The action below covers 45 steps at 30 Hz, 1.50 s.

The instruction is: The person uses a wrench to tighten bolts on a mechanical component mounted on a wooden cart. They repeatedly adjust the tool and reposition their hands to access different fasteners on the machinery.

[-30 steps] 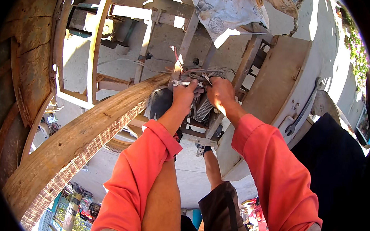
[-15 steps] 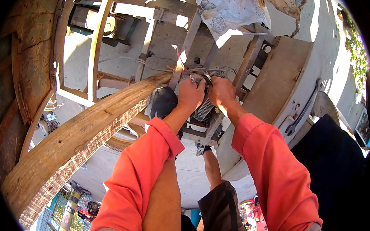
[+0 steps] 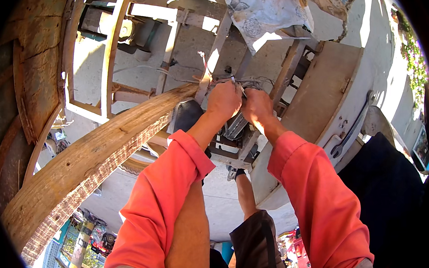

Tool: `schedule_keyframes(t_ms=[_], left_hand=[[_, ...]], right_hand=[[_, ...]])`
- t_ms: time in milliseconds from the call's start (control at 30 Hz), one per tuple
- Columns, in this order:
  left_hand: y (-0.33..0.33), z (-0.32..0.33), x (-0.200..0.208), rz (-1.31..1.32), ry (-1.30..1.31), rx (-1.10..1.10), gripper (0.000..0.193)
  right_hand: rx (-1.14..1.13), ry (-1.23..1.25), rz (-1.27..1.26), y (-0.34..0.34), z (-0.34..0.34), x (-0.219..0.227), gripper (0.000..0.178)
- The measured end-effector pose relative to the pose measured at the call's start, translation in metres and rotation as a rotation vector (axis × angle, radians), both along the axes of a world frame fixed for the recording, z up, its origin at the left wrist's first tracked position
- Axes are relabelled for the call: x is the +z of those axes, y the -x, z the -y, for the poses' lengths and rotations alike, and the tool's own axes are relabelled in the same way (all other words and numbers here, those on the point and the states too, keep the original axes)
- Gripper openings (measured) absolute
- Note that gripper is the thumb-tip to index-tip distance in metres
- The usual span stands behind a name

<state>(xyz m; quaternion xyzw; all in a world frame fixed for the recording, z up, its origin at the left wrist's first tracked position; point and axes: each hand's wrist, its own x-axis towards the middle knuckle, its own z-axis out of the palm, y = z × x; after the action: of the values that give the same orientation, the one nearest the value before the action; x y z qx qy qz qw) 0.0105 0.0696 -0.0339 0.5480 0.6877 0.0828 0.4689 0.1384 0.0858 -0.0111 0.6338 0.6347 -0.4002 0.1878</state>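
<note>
My left hand (image 3: 225, 100) is closed with its back turned up, and a small thin metallic piece (image 3: 233, 78) sticks up past its fingers. Right beside it, my right hand (image 3: 258, 104) is also closed, its fingertips pinched together on something too small to name. Both hands are over a dark grey finned metal housing (image 3: 236, 127), which sits low in a metal frame. Loose thin wires (image 3: 264, 81) lie tangled just beyond my knuckles. My fingers hide the exact spot where they work.
A long wooden beam (image 3: 98, 140) slopes across the left, its end near a dark rounded pad (image 3: 188, 115). Beyond stand rusty frame bars (image 3: 111, 57) and a patterned cloth (image 3: 261, 15). To the right, a wrench (image 3: 352, 124) lies beside a tan metal box (image 3: 319, 87).
My left hand has shifted slightly right and turned, so its thumb no longer shows and the thin piece now points up from it. My right hand has stayed nearly still.
</note>
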Motion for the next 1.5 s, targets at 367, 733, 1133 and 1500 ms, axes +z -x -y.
schedule_keyframes(t_ms=[367,733,1133,1500], left_hand=[[0.005,0.019,-0.004,0.778,0.543,0.993,0.019],[0.001,0.035,-0.006,0.956,0.512,1.234,0.022],[-0.002,0.045,-0.008,0.920,0.360,1.154,0.016],[0.000,0.035,-0.007,0.588,0.179,0.784,0.015]], right_hand=[[-0.109,0.018,-0.022,-0.001,0.000,0.009,0.021],[-0.066,-0.039,-0.033,-0.003,0.000,0.001,0.020],[-0.037,-0.007,-0.019,-0.003,-0.002,0.004,0.021],[-0.010,0.019,0.009,0.000,-0.004,0.005,0.022]])
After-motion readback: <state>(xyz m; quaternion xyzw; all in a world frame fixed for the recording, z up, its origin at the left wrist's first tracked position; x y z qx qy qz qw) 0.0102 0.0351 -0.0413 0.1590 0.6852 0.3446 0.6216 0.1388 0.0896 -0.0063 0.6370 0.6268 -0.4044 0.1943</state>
